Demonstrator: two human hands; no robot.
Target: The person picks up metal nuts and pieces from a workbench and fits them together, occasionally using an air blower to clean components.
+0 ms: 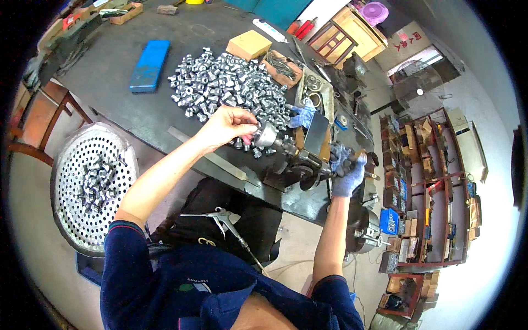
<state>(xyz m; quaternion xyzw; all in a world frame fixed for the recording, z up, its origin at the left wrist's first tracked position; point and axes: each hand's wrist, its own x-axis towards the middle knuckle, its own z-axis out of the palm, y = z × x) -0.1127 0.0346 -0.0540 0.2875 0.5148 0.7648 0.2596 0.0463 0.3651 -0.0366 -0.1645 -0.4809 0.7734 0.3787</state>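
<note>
My bare left hand is at the front of a round metal chuck on a small bench machine. Its thumb and fingertips pinch together at the chuck's face; what they hold is hidden. On the machine's other end, my right hand, in a grey-blue knitted glove, wraps round a dark part that looks like a handle. Just behind the chuck spreads a large heap of shiny metal hex fittings. A few fittings lie on the bench below my left hand.
Left of the bench, a perforated round tray bears more fittings. A blue box, a yellow block and a blue-white cloth lie on the bench. An air blow gun rests over my lap. Shelves stand at right.
</note>
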